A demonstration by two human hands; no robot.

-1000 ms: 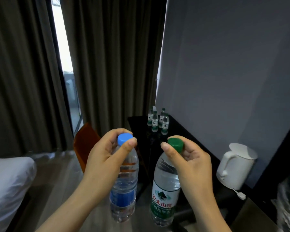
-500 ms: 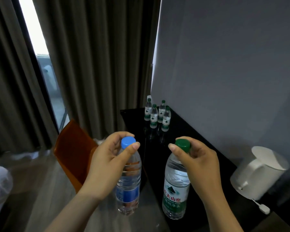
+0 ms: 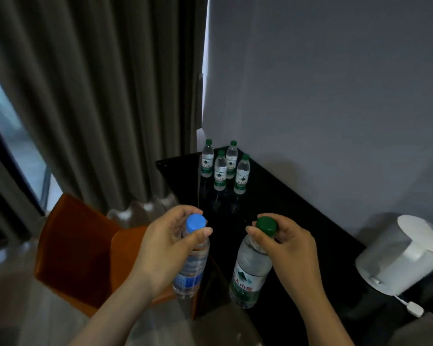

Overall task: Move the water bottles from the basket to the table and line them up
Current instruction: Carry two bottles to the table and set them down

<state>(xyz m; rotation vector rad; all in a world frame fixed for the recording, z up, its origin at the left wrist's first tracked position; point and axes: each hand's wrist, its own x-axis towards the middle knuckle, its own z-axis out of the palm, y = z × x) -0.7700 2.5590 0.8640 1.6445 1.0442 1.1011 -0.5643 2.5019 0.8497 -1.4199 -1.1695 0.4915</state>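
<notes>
Left hand: fingers and thumb curled round the neck of a clear plastic water bottle with blue cap and blue label, which hangs upright below it.
Right hand: grasps likewise a clear plastic water bottle with green cap and green label, above the glossy black table.
Beyond both hands: four small green-capped water bottles, upright, clustered at the table's far corner.
Right of the right hand: white plastic kettle.
Left of the left hand: orange chair; grey curtain behind.

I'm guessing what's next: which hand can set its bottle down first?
Probably right: the right hand holds the green-capped bottle over the black table; the left hand's blue-capped bottle hangs beside its edge.
</notes>
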